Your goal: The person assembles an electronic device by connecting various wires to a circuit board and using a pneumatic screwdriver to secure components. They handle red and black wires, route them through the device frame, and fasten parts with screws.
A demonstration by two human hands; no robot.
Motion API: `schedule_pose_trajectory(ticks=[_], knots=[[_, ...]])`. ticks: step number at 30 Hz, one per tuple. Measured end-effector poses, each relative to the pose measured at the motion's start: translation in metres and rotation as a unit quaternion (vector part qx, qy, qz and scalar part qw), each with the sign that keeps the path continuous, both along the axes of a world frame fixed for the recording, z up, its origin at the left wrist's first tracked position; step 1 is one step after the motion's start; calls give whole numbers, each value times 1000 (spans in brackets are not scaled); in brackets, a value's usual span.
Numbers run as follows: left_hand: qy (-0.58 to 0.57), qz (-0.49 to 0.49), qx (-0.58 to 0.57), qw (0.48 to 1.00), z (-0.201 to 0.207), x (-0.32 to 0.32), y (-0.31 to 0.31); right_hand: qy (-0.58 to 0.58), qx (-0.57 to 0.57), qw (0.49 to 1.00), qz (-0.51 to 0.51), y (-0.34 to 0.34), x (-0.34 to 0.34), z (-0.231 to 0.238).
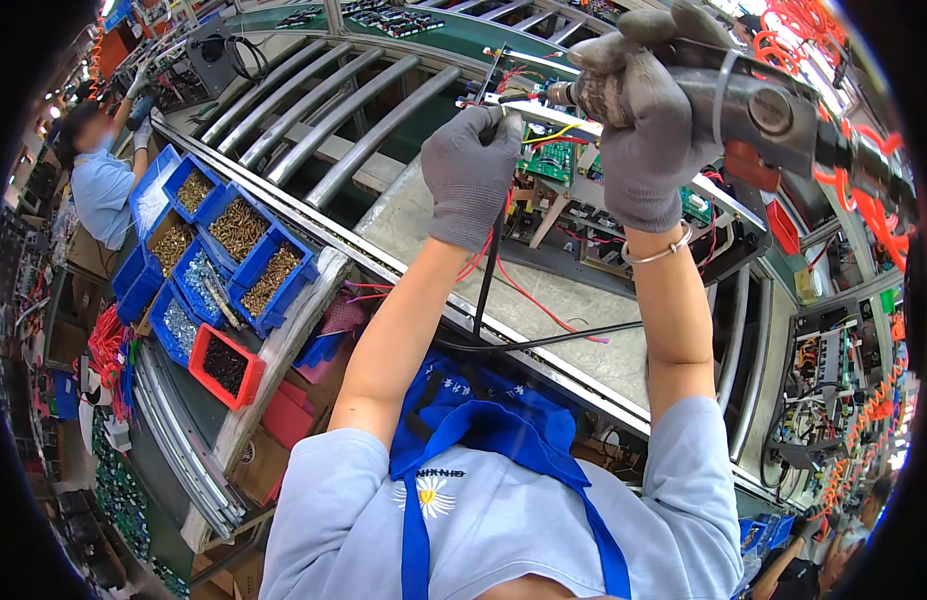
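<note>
My right hand [656, 140], in a grey glove, is wrapped round a dark power screwdriver [769, 112]. Its thin bit points left, to the upper edge of an open metal chassis [719, 190]. Just left of the bit, my left hand [471, 165], also gloved, has its thumb and fingers pinched together at that edge; whatever they hold is hidden. Behind the hands and between them, green circuit boards [552, 160] with red and yellow wires show inside the chassis. A black cable [491, 270] and thin red wires hang from it toward me.
Blue bins [274, 275] of screws and small metal parts stand to my left, beside a red bin [226, 368] of black pieces. Rollers [384, 125] run along the conveyor. Orange coiled hoses [869, 190] hang at right. Another person [104, 180] works at far left.
</note>
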State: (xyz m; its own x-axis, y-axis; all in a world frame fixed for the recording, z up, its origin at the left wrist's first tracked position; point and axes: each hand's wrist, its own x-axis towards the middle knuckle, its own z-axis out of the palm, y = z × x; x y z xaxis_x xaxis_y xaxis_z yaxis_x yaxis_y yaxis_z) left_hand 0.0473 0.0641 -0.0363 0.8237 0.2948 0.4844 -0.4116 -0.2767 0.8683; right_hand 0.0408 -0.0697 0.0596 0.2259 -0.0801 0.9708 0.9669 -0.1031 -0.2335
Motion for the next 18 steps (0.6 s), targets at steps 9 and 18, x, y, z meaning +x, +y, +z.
schedule_pose_trajectory(ticks=[9,18], knots=[[-103,40,213,971,16,1,36,169,157,965,126,50,0,26],[-16,-148,466,872,64,58,60,155,64,973,161,36,22,46]])
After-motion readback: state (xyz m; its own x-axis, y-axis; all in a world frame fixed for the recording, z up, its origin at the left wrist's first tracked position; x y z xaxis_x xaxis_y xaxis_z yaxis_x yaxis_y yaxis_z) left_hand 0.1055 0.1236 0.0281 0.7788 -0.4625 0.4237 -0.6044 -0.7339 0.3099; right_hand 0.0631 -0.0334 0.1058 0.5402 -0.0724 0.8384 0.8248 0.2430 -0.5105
